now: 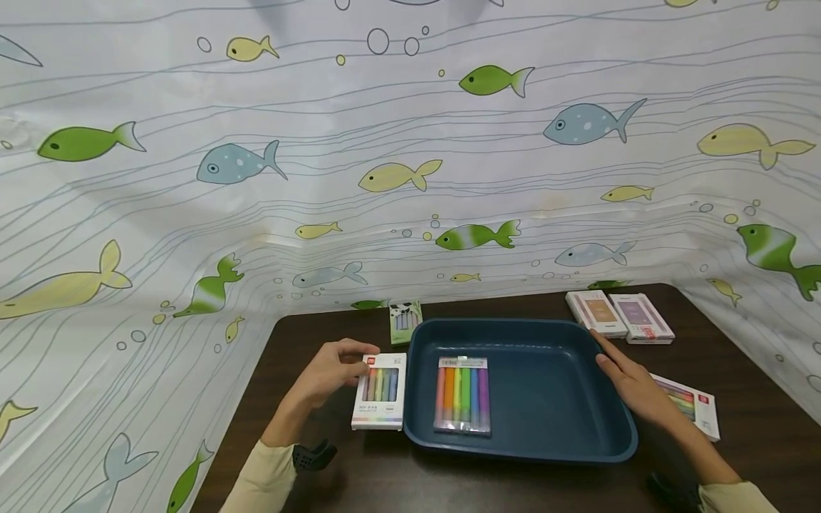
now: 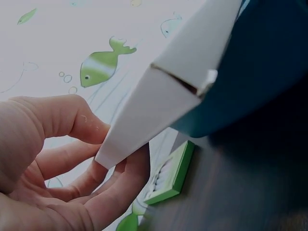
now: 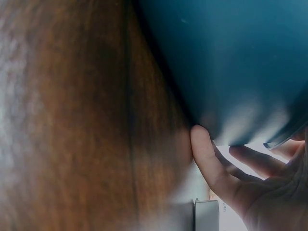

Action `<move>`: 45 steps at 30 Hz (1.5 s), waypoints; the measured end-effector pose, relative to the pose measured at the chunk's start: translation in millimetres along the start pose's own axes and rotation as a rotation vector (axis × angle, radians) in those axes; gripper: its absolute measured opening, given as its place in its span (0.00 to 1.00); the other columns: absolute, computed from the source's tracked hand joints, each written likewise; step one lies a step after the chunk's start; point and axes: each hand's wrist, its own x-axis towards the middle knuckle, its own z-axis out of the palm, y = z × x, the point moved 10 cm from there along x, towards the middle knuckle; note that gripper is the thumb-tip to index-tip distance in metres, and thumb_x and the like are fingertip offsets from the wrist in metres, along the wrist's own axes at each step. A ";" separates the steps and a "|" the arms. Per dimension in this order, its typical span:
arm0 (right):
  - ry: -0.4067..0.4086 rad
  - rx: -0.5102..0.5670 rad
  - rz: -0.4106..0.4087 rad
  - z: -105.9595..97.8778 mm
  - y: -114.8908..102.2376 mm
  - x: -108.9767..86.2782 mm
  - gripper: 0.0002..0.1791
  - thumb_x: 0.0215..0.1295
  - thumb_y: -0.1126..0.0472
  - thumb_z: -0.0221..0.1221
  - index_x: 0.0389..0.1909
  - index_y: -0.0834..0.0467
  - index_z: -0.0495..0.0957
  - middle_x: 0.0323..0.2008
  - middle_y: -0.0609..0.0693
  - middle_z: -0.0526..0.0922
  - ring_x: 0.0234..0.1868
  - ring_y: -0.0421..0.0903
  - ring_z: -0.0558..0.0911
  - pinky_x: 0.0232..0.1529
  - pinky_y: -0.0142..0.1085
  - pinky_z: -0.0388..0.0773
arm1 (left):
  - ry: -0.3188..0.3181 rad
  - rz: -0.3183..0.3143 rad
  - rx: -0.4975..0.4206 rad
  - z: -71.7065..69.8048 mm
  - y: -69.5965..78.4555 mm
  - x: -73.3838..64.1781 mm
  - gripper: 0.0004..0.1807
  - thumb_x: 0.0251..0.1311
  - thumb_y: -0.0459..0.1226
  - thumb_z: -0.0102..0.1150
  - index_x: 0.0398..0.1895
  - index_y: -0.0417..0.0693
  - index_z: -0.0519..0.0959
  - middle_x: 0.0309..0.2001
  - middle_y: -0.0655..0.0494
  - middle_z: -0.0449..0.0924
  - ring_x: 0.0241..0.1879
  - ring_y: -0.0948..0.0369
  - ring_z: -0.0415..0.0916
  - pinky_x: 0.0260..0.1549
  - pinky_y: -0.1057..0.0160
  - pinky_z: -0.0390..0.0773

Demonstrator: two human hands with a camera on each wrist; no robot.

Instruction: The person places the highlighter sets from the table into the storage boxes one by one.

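My left hand (image 1: 333, 369) pinches a white box of markers (image 1: 380, 413) by its upper left side, thumb on the front and fingers behind. Colored pens show through the box's window. In the left wrist view the white box (image 2: 144, 113) appears end-on, tilted beside the blue tray's wall (image 2: 260, 72). My right hand (image 1: 631, 381) grips the right rim of the dark blue tray (image 1: 545, 399); in the right wrist view the fingertips (image 3: 202, 139) press its outer wall. A clear pack of highlighters (image 1: 462, 395) in rainbow colors lies inside the tray, toward the left.
Behind the tray's left corner lies a green box with a cow-like pattern (image 1: 405, 322). Two white boxes (image 1: 596, 313) sit at the back right. Another white pen box (image 1: 705, 413) is partly hidden by my right forearm. A fish-print curtain (image 1: 333, 206) borders the dark wooden table (image 1: 269, 377).
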 end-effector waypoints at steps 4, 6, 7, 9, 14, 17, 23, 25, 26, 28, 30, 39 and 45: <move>0.002 -0.003 0.004 0.2 1.0 -0.4 0.32 0.85 0.48 0.39 0.83 0.46 0.43 0.75 0.72 0.52 0.69 0.78 0.57 0.58 0.74 0.56 | -0.019 0.006 -0.019 3.8 3.2 -0.3 0.16 0.62 0.26 0.64 0.54 0.35 0.83 0.56 0.39 0.74 0.43 0.48 0.81 0.39 0.49 0.83; 0.002 -0.006 0.006 0.6 1.3 -0.9 0.32 0.85 0.48 0.39 0.83 0.47 0.43 0.75 0.72 0.52 0.69 0.78 0.58 0.58 0.74 0.56 | -0.033 0.013 -0.024 6.6 5.7 -0.6 0.16 0.63 0.26 0.64 0.54 0.34 0.83 0.56 0.38 0.75 0.43 0.48 0.81 0.39 0.50 0.83; 0.002 -0.009 0.006 0.8 1.4 -1.1 0.32 0.85 0.48 0.39 0.83 0.47 0.43 0.75 0.72 0.53 0.68 0.78 0.58 0.58 0.74 0.57 | -0.040 0.018 -0.026 8.1 6.8 -0.6 0.16 0.63 0.26 0.64 0.54 0.34 0.82 0.56 0.38 0.75 0.43 0.48 0.81 0.39 0.49 0.83; 0.004 -0.014 0.007 0.8 1.4 -1.4 0.32 0.85 0.48 0.39 0.83 0.48 0.44 0.75 0.73 0.53 0.68 0.78 0.59 0.57 0.73 0.57 | -0.053 0.022 -0.025 11.3 8.4 -0.1 0.16 0.63 0.26 0.63 0.54 0.34 0.82 0.56 0.38 0.74 0.44 0.49 0.81 0.39 0.49 0.83; 0.004 -0.017 0.010 0.3 1.5 -0.6 0.32 0.85 0.48 0.39 0.83 0.47 0.43 0.75 0.72 0.53 0.68 0.79 0.59 0.58 0.74 0.57 | -0.062 0.016 -0.023 16.6 10.4 2.7 0.16 0.64 0.26 0.63 0.55 0.34 0.82 0.57 0.39 0.74 0.44 0.49 0.80 0.40 0.49 0.83; 0.000 -0.012 0.010 0.9 2.1 -0.1 0.32 0.85 0.48 0.39 0.83 0.46 0.43 0.75 0.72 0.52 0.69 0.78 0.58 0.58 0.74 0.56 | -0.057 0.006 -0.019 18.4 10.2 3.8 0.16 0.64 0.27 0.63 0.54 0.34 0.83 0.57 0.39 0.74 0.44 0.49 0.80 0.40 0.50 0.83; -0.005 -0.007 0.008 2.0 2.9 -0.7 0.32 0.85 0.48 0.39 0.83 0.49 0.43 0.75 0.72 0.52 0.69 0.78 0.57 0.58 0.74 0.55 | -0.062 -0.001 -0.013 23.1 10.3 4.2 0.16 0.64 0.27 0.64 0.54 0.34 0.83 0.57 0.39 0.73 0.43 0.49 0.80 0.39 0.52 0.83; -0.006 -0.005 0.012 1.6 2.6 -0.5 0.33 0.85 0.48 0.39 0.83 0.49 0.43 0.75 0.72 0.52 0.69 0.79 0.57 0.58 0.74 0.56 | -0.064 -0.006 -0.016 24.7 10.8 5.0 0.16 0.64 0.27 0.64 0.54 0.34 0.83 0.57 0.39 0.74 0.43 0.49 0.80 0.39 0.52 0.83; -0.008 -0.003 0.013 1.4 2.3 -0.2 0.33 0.85 0.48 0.39 0.83 0.49 0.43 0.75 0.72 0.52 0.69 0.79 0.57 0.58 0.74 0.56 | -0.064 -0.009 -0.019 25.4 11.3 5.7 0.16 0.64 0.27 0.64 0.54 0.35 0.83 0.57 0.40 0.74 0.43 0.49 0.80 0.40 0.52 0.83; -0.009 -0.003 0.016 0.6 1.6 0.2 0.33 0.85 0.48 0.39 0.83 0.50 0.43 0.75 0.73 0.52 0.68 0.79 0.58 0.58 0.74 0.56 | -0.065 -0.015 -0.019 26.8 11.9 7.5 0.16 0.64 0.28 0.65 0.54 0.36 0.83 0.56 0.41 0.74 0.43 0.49 0.80 0.40 0.52 0.83; -0.011 -0.005 0.021 -0.1 1.2 0.5 0.33 0.85 0.48 0.38 0.83 0.50 0.43 0.75 0.73 0.52 0.68 0.79 0.58 0.58 0.75 0.56 | -0.065 -0.017 -0.019 28.0 12.9 9.4 0.16 0.64 0.29 0.65 0.54 0.36 0.83 0.56 0.41 0.74 0.43 0.50 0.79 0.41 0.51 0.82; -0.013 -0.003 0.015 -0.2 0.7 1.0 0.33 0.85 0.48 0.38 0.83 0.51 0.43 0.75 0.73 0.51 0.69 0.79 0.57 0.58 0.75 0.55 | -0.079 0.001 -0.039 29.8 15.4 14.2 0.18 0.64 0.29 0.66 0.56 0.33 0.82 0.57 0.39 0.73 0.43 0.50 0.80 0.40 0.51 0.82; -0.009 -0.013 0.018 -0.4 0.5 -0.1 0.33 0.85 0.48 0.38 0.83 0.51 0.43 0.75 0.74 0.52 0.68 0.80 0.58 0.58 0.74 0.56 | -0.092 0.009 -0.040 35.8 14.3 16.3 0.18 0.64 0.29 0.66 0.56 0.35 0.82 0.57 0.41 0.73 0.43 0.50 0.80 0.40 0.52 0.83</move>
